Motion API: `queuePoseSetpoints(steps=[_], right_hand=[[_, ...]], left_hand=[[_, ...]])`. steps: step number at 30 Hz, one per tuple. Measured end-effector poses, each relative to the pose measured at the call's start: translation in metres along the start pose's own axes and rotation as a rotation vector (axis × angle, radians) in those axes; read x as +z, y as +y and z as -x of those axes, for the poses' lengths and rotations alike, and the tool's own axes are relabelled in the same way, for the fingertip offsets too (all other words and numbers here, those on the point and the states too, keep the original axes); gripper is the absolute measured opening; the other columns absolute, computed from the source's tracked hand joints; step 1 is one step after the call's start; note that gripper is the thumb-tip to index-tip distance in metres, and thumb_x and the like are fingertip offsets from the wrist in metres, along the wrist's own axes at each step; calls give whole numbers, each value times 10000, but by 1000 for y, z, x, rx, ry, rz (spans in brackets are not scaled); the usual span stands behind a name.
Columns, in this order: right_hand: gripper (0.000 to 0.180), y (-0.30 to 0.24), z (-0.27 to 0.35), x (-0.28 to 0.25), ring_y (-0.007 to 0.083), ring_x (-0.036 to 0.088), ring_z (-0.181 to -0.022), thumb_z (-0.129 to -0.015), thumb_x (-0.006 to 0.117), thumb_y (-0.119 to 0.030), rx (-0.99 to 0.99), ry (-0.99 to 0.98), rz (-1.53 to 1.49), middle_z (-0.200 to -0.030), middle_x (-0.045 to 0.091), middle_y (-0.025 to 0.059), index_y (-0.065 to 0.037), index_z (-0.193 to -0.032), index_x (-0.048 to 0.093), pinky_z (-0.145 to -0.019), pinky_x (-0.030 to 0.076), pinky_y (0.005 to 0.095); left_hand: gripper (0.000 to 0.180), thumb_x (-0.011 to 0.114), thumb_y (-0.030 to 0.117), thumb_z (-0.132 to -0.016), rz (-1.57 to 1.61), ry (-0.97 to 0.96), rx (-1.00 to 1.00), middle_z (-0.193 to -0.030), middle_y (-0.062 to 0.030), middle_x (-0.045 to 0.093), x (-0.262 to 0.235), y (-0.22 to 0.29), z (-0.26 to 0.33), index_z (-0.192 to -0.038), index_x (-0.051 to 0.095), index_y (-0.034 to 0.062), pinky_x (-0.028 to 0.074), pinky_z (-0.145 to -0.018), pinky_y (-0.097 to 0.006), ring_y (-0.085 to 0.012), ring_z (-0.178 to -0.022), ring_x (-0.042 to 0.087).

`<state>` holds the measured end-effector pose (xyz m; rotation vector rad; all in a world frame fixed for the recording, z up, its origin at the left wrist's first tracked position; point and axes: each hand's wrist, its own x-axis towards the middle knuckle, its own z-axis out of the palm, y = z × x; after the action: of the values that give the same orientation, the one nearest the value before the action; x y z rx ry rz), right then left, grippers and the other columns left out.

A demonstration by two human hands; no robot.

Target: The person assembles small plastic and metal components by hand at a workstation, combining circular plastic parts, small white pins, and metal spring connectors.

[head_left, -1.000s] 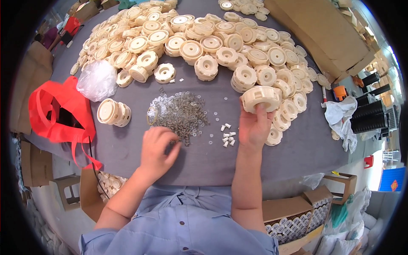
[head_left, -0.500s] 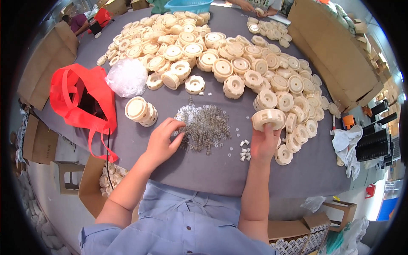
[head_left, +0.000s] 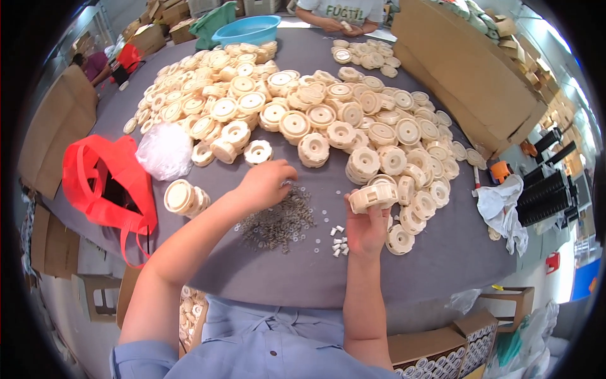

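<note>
Since a moment ago the left hand [head_left: 265, 183] has reached farther over the grey washer pile [head_left: 278, 221], fingers seemingly pinched there, while the right hand [head_left: 366, 227], beside that pile, clasps a cream disc [head_left: 374, 197]; the blue basin [head_left: 246, 28] beyond looks empty.

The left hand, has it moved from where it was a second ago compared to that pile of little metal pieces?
Yes. The left hand has gone from the near left edge of the pile of small metal pieces to its far edge, away from the person.
</note>
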<state>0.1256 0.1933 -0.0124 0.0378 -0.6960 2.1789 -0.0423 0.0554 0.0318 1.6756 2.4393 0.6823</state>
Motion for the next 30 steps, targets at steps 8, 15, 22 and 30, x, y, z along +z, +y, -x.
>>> queuePoseSetpoints(steps=[8, 15, 22, 30], right_hand=[[297, -11, -5, 7, 190, 505, -873, -818, 587, -120, 72, -119, -392, -949, 522, 51, -114, -1096, 485, -799, 469, 356], [326, -15, -7, 2, 201, 491, -846, -800, 613, -145, 65, -146, -377, -944, 510, 69, -110, -1096, 482, -786, 488, 339], [277, -14, -10, -3, 243, 569, -899, -826, 569, -117, 44, -110, -354, -969, 584, 81, -92, -1095, 508, -756, 511, 360], [279, -2, -12, -8, 231, 568, -903, -867, 526, -175, 64, -128, -241, -1019, 574, 98, -65, -1121, 490, -773, 517, 358]], left_hand=[[179, 558, 64, -723, 68, -107, 25, -908, -85, 577, 38, 26, -40, -897, 598, 67, 463, -739, -372, -269, -886, 559], [170, 591, 75, -707, 290, -148, 23, -890, -104, 599, 16, 32, -34, -875, 605, 52, 467, -742, -353, -256, -848, 579], [246, 655, 108, -663, -81, -201, 305, -918, -65, 548, 26, 46, 10, -894, 590, 58, 399, -807, -350, -243, -930, 505], [173, 589, 68, -707, -117, 30, 383, -892, -67, 552, 17, 28, 36, -880, 587, 65, 406, -781, -364, -257, -894, 511]])
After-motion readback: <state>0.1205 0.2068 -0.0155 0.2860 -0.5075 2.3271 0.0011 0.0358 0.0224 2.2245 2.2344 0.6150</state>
